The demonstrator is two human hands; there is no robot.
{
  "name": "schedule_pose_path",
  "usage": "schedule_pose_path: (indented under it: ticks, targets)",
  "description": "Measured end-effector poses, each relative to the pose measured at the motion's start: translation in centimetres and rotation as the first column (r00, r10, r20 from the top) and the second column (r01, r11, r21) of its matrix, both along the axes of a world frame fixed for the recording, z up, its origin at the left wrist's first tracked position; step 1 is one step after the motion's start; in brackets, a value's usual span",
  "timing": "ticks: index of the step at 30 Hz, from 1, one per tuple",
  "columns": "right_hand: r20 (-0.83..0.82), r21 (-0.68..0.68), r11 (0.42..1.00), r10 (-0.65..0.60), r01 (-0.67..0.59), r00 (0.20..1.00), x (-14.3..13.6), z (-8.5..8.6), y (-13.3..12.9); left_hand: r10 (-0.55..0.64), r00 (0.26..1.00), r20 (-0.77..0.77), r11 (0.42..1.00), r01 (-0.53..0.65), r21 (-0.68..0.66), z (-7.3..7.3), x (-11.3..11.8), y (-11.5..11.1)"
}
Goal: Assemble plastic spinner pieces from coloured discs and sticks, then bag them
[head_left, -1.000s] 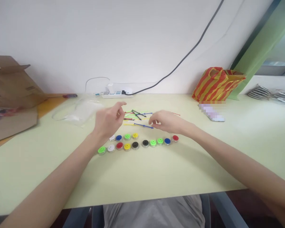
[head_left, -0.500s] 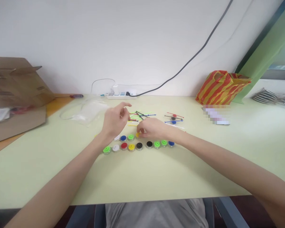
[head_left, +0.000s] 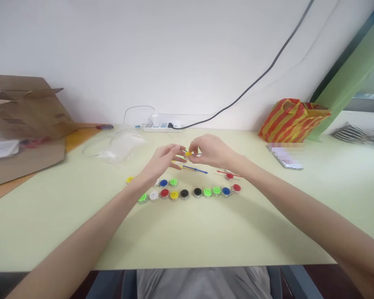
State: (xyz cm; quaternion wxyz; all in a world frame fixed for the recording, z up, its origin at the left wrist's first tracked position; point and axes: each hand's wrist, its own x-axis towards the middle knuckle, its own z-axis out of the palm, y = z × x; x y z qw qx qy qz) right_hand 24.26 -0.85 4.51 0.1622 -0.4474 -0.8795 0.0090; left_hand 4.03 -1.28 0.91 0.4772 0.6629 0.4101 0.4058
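My right hand (head_left: 210,150) pinches a small round base with a yellow top (head_left: 188,153) above the table. Beside it, my left hand (head_left: 167,160) holds a thin black arrow (head_left: 183,150) between thumb and forefinger, its other fingers stretched out. The arrow lies close against the yellow top; whether the two are joined I cannot tell. Below the hands is a blue arrow (head_left: 195,169), with other arrows partly hidden by the fingers. A red arrow (head_left: 222,172) lies by my right forearm, at a red-topped piece (head_left: 230,177).
Clear round bases with coloured tops, such as a black one (head_left: 184,194), form rows in front of the hands. A plastic bag (head_left: 121,147) and a cardboard box (head_left: 31,110) are on the left. A power strip (head_left: 162,128) and a striped bag (head_left: 291,122) stand at the back.
My right hand has lifted the yellow-topped base out of the row and moved up and back. My left hand has come down and right to meet it, now with a black arrow.
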Motion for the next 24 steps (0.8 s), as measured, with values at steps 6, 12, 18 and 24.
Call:
schedule_pose_path:
  ticks: [6,12,18,24]
  targets:
    - [-0.044,0.037,0.996,0.086,-0.084,0.995,-2.0,0.6,1.6,-0.021,0.972,0.235,0.993,0.048,-0.111,-1.0,-0.5,1.0]
    - [-0.15,-0.071,0.993,0.081,-0.092,0.985,-2.9,-0.8,4.3,0.333,0.808,0.485,0.94,-0.328,-0.1,-1.1,-1.2,1.9]
    - [0.072,-0.218,0.973,0.096,-0.078,0.993,-4.3,-3.9,4.2,0.403,0.724,0.56,0.903,-0.415,-0.113,-0.6,-1.4,2.2]
    - [-0.072,-0.272,0.951,0.135,-0.149,0.988,-4.6,-4.7,5.1,0.374,0.762,0.529,0.915,-0.397,-0.075,-1.1,-1.3,2.5]
